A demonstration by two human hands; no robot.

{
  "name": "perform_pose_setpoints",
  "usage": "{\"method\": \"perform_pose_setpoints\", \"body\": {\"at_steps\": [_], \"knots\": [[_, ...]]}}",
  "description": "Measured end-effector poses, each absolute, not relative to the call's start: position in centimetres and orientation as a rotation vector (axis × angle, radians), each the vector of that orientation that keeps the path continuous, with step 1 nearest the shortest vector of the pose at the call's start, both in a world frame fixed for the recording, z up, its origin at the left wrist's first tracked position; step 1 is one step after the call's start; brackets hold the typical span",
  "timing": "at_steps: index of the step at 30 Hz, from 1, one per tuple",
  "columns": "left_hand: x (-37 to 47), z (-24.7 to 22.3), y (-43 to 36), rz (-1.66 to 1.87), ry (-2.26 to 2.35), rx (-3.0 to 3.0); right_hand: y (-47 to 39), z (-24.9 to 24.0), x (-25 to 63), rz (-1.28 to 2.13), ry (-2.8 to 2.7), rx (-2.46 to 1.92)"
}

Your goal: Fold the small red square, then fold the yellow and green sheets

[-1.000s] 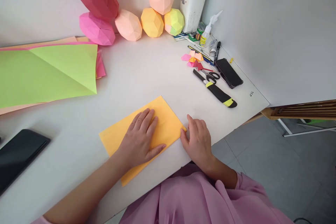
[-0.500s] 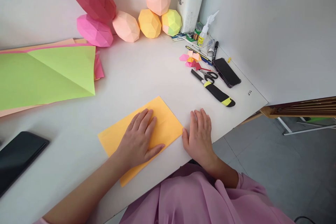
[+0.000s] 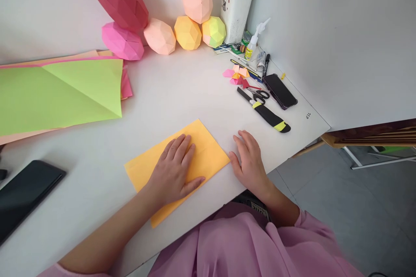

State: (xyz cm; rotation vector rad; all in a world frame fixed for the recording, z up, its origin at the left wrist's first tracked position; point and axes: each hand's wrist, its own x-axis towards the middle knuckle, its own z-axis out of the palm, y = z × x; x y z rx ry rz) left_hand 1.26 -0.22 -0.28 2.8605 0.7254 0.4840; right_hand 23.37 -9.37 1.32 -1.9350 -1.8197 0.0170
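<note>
A rectangular sheet of yellow-orange paper (image 3: 209, 149) lies at a slant near the table's front edge. My left hand (image 3: 175, 169) rests flat on it, palm down, fingers stretched out and thumb apart, covering its middle. Just off the sheet's right corner is my right hand (image 3: 248, 160), holding nothing. Its fingers are apart and slightly curled, with the thumb close to that corner. A cutter knife (image 3: 264, 111) with a black and yellow handle lies beyond my right hand.
Scissors (image 3: 261, 95), a phone (image 3: 280, 91), small paper pieces (image 3: 237, 73) and a glue bottle (image 3: 251, 47) are at the right back. Faceted paper shapes (image 3: 188, 33) line the wall. Green paper (image 3: 81, 88) tops a stack at left, behind a dark phone (image 3: 27, 197).
My right hand has lifted slightly and turned, its fingers more spread and curled than before. My left hand stays on the paper. The whole view has shifted a little.
</note>
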Motion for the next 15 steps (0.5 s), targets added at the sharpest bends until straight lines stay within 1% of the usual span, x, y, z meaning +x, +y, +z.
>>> {"method": "perform_pose_setpoints", "body": {"at_steps": [6,15], "knots": [[1.3,-0.3,-0.2,0.481,0.724,2.866,-6.3,1.9,22.6,0.129,-2.453,-1.503],[0.0,0.1,-0.4,0.462,0.749,2.841,-5.6,0.7,23.0,0.07,-2.628,-1.53]]}}
